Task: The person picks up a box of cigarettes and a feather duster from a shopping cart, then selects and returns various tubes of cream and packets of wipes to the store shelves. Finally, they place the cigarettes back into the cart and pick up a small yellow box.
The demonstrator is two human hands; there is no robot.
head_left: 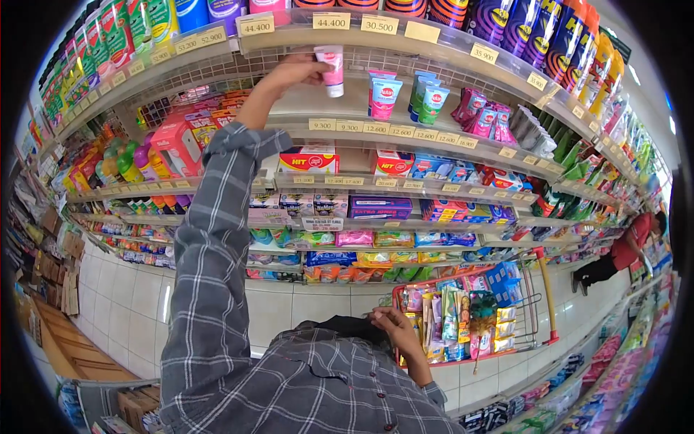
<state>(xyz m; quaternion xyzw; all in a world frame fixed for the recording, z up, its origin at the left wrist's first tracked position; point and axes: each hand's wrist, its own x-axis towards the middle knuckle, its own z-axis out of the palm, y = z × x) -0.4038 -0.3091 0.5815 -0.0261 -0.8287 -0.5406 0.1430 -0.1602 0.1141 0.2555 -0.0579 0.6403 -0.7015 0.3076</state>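
My left hand is raised to the upper shelf and grips a pink tube with a white cap, cap downward, between thumb and fingers. Just right of it on the same shelf stand pink and blue tubes and green and blue tubes. My right hand is low in front of my body, beside the shopping cart's near end. Its fingers are loosely bent and slightly apart, and I see nothing in them.
A red-rimmed shopping cart full of packets and a blue basket stands at right. Price labels line the shelf edges. Spray cans fill the shelf above. A person in red is farther down the aisle. Cartons stand at left.
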